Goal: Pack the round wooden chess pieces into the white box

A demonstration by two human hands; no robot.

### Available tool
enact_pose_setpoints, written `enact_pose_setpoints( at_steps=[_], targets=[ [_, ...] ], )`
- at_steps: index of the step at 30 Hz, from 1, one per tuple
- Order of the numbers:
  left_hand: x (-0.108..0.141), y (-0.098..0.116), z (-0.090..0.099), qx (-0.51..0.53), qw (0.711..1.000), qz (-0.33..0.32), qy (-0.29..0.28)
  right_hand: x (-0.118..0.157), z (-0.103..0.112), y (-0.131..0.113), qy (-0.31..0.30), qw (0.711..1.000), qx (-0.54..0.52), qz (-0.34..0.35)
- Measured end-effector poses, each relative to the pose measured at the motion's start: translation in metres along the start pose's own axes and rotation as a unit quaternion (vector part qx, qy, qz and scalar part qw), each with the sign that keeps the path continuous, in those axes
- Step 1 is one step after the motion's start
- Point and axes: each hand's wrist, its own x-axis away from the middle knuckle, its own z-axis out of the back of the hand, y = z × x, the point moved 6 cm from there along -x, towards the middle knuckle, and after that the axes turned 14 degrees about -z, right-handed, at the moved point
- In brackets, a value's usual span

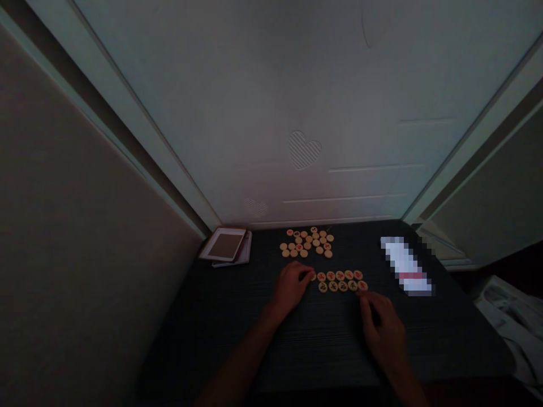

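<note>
Round pale wooden pieces [340, 276] with red or black characters make two rows mid-table, their long axis running left-right, parallel to the dark table's [322, 345] back edge. The left hand [292, 284], fingers narrow, meets the far row's left end; the right hand [384, 325], also narrow, meets the near row's right end. Whether either grips, I can't tell.
</note>
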Motion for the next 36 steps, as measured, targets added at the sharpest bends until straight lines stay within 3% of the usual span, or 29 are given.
enact_pose_setpoints(
  at_steps=[6, 10, 15, 18, 22, 26, 32, 36],
  targets=[
    [0.002, 0.004, 0.0, -0.031, 0.999, -0.007, 0.017, 0.002, -0.009, 0.001, -0.034, 0.999, 0.016, 0.013],
    [-0.005, 0.004, 0.017, -0.074, 0.996, -0.026, 0.035, 0.003, -0.014, 0.001, -0.062, 0.997, 0.027, 0.021],
    [-0.043, -0.024, 0.059, -0.176, 0.981, -0.036, 0.072, 0.003, -0.015, -0.003, -0.079, 0.996, 0.025, 0.032],
    [-0.072, -0.047, 0.072, -0.197, 0.978, -0.048, 0.048, 0.004, -0.015, -0.006, -0.085, 0.996, 0.021, 0.036],
    [-0.095, -0.066, 0.067, -0.203, 0.976, -0.079, -0.012, 0.004, -0.016, -0.006, -0.089, 0.996, 0.018, 0.024],
    [-0.102, -0.077, 0.058, -0.206, 0.975, -0.075, -0.043, 0.004, -0.017, -0.004, -0.104, 0.994, 0.011, 0.018],
    [-0.102, -0.087, 0.058, -0.198, 0.979, -0.041, -0.022, 0.004, -0.017, -0.004, -0.108, 0.994, 0.002, 0.019],
    [-0.097, -0.081, 0.066, -0.165, 0.985, -0.038, 0.015, 0.003, -0.017, -0.002, -0.11, 0.994, 0.004, 0.013]
  ],
)
